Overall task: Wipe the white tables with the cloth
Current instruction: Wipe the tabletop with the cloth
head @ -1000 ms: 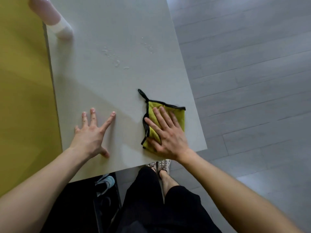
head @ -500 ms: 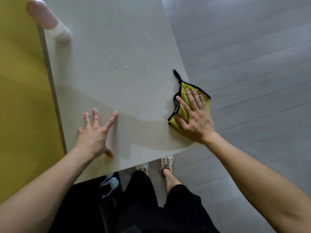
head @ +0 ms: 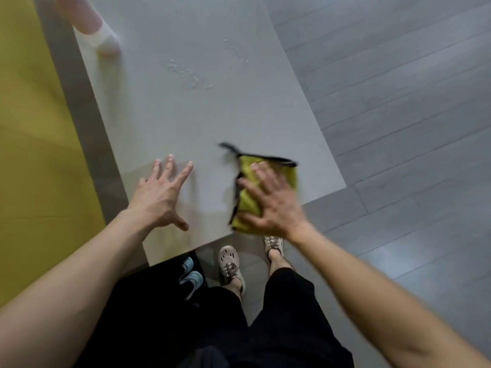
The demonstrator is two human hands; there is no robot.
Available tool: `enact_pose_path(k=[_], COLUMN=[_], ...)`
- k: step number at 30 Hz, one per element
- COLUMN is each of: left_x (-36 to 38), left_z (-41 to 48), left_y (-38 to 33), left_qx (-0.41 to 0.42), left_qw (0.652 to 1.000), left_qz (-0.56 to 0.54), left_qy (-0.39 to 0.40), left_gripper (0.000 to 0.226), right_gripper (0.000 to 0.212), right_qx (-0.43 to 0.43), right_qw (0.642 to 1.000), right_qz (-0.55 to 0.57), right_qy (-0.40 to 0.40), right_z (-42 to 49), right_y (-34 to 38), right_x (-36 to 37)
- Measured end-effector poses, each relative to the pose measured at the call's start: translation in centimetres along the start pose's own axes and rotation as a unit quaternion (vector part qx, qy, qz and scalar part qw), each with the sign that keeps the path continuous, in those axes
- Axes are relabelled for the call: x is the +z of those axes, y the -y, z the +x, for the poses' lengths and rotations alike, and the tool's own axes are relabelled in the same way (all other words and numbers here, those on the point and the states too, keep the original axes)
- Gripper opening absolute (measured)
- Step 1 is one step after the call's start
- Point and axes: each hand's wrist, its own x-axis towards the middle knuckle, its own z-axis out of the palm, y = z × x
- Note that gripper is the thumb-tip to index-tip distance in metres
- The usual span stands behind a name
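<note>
A white table (head: 186, 123) fills the upper middle of the head view. A folded yellow-green cloth (head: 248, 200) with black trim lies near the table's front edge. My right hand (head: 271, 200) presses flat on the cloth, fingers spread over it. My left hand (head: 159, 192) rests flat on the tabletop to the left of the cloth, fingers apart and holding nothing. Water droplets (head: 190, 75) sit farther up the table, beyond both hands.
A pink and white bottle (head: 90, 27) stands at the table's far left corner. A yellow wall (head: 32, 128) runs along the left. Grey plank floor (head: 398, 102) lies to the right. My feet (head: 231, 266) and blue shoes (head: 191, 274) are below the front edge.
My right hand has slid the cloth back left from the table's right edge toward the front middle. My left hand has stayed planted on the table.
</note>
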Motion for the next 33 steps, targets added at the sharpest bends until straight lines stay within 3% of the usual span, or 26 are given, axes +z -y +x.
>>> enact_pose_path(k=[3, 6, 9, 12, 14, 17, 21, 24, 26, 28, 30, 33], left_x=[1.8, 4.1, 5.2, 5.2, 5.2, 5.3, 5.2, 5.5, 5.8, 6.0, 6.1, 6.2], left_z=[-1.6, -2.4, -2.2, -2.2, -2.4, -2.4, -2.4, -2.3, -2.1, -2.1, -2.1, -2.2], left_y=[3.5, 5.8, 7.0, 7.0, 7.0, 7.0, 6.7, 7.1, 7.4, 7.5, 7.4, 7.2], left_qx=[-0.005, -0.045, -0.043, -0.032, -0.036, -0.033, -0.03, -0.032, -0.028, -0.029, -0.033, -0.035], left_qw=[1.0, 0.998, 0.997, 0.996, 0.996, 0.995, 0.994, 0.993, 0.993, 0.993, 0.993, 0.991], left_qz=[0.011, -0.021, -0.051, -0.076, -0.079, -0.083, -0.089, -0.095, -0.096, -0.093, -0.097, -0.116], left_qy=[-0.027, -0.038, -0.034, -0.032, -0.033, -0.047, -0.054, -0.059, -0.063, -0.063, -0.058, -0.063], left_gripper=[0.173, 0.173, 0.174, 0.171, 0.17, 0.17, 0.167, 0.167, 0.169, 0.17, 0.169, 0.168], right_gripper=[0.095, 0.103, 0.106, 0.099, 0.089, 0.081, 0.099, 0.101, 0.093, 0.087, 0.082, 0.077], right_qx=[0.173, 0.275, 0.172, 0.019, -0.035, -0.065, 0.165, 0.288, 0.22, 0.026, -0.159, -0.231], right_qw=[0.983, 0.96, 0.983, 0.999, 0.998, 0.996, 0.986, 0.956, 0.974, 0.998, 0.984, 0.968], right_qz=[-0.038, -0.031, -0.031, -0.036, -0.038, -0.053, -0.02, -0.017, -0.039, -0.05, -0.063, -0.066], right_qy=[-0.042, -0.044, -0.053, 0.031, 0.04, 0.018, -0.029, -0.05, -0.031, 0.01, 0.05, 0.069], right_z=[-1.7, -1.0, 1.1, 3.4, 3.6, 2.2, 1.6, 4.1, 5.2, 5.2, 4.6, 4.4], right_y=[-8.0, -7.2, 3.7, 14.8, 15.9, 9.0, -2.5, -1.8, 3.8, 9.8, 12.4, 8.9], right_x=[-2.1, -2.3, 0.6, 2.6, 2.7, 1.3, -2.6, -2.4, -0.9, 0.9, 1.6, 0.5])
